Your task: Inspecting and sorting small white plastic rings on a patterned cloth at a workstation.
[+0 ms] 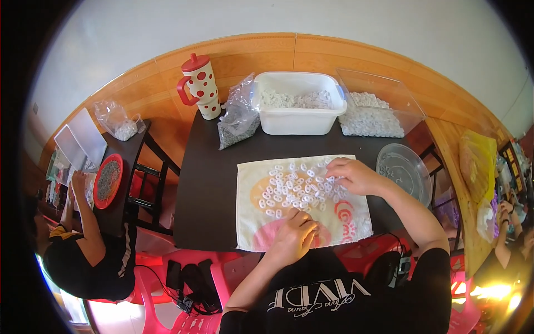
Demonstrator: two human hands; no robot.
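Many small white oval plastic pieces [289,186] with two holes each lie spread on a cream cloth [247,231] with printed patches. At the near edge of this spread is my left hand [293,236], its fingers curled together; whatever they may hold is hidden. My right hand [356,175] reaches over the right side of the pieces. Its fingers are bent but apart, with the tips down among the pieces, and I see nothing gripped.
Behind the cloth on the dark table [208,183] stand a dotted tumbler [204,92], a bag of grey bits [239,119], a white tub [297,122] and a see-through bin [372,119]. A round clear dish [403,172] sits right. Co-workers sit at both sides, one beside a red tray [108,181].
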